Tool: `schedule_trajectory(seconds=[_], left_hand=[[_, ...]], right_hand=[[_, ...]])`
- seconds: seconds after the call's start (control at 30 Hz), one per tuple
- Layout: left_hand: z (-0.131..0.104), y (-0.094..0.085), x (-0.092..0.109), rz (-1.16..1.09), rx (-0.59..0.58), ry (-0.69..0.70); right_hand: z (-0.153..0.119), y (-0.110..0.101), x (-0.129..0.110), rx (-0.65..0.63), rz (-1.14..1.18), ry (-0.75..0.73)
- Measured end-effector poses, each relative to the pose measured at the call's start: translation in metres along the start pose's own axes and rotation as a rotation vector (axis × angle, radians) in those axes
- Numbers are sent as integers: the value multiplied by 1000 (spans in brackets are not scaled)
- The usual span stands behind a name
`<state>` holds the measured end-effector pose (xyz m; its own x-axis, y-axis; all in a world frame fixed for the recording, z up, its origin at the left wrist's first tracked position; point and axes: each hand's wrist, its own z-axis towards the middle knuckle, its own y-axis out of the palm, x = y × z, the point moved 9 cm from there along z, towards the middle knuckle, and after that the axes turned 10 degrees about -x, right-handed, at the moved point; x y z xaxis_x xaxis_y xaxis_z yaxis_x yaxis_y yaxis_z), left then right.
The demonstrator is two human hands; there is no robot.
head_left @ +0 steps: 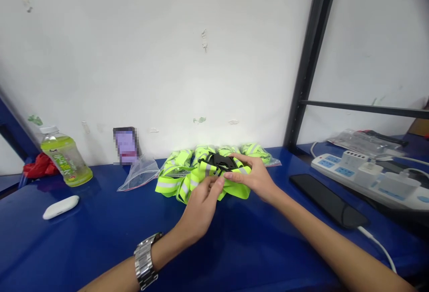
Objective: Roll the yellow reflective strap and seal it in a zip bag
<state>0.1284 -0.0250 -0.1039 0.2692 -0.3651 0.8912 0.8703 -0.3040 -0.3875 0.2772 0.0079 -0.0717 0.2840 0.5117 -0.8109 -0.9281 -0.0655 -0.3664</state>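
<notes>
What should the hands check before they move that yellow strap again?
1. Both hands on strap: left hand and right hand touch it. Ok.
2. Buckle in view: ok.
3. Buckle clipped shut: cannot tell.
4. Bag apart from strap: ok.
5. Bottle upright, off to the left: ok.
6. Phone beside right arm, near: not ok.

We see glossy blue table (100, 234), woven cloth straps (174, 180) with shiny grey bands, matt black plastic buckle (219, 162), polished metal watch (146, 260), clear plastic bag (139, 173)
</notes>
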Motion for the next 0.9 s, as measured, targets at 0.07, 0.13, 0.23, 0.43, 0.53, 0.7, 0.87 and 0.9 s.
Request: schedule_trajectory(seconds=[0.07, 0.13, 0.23, 0.43, 0.53, 0.7, 0.87, 0.9], left_hand=[[11, -10, -4, -147, 83, 14], [17, -15, -10, -350, 113, 21], [24, -12, -16, -721, 82, -17], [43, -24, -7, -987, 307, 16], [56, -33, 7, -1075, 451, 103], [64, -35, 19, -1206, 491, 64], [57, -28, 19, -1281, 370, -2], [55, -26, 18, -1296, 354, -8]], right_hand=[[-2, 2, -5, -37, 18, -29], [-2, 8, -10, -124, 37, -52], [-1, 28, -17, -335, 51, -101], [-7, 32, -30, -20, -371, -134], [-41, 33, -73, 299, -520, -404], [-36, 73, -69, -124, -21, -228], [-7, 82, -33, -212, 683, 37], [-3, 88, -31, -280, 818, 59]])
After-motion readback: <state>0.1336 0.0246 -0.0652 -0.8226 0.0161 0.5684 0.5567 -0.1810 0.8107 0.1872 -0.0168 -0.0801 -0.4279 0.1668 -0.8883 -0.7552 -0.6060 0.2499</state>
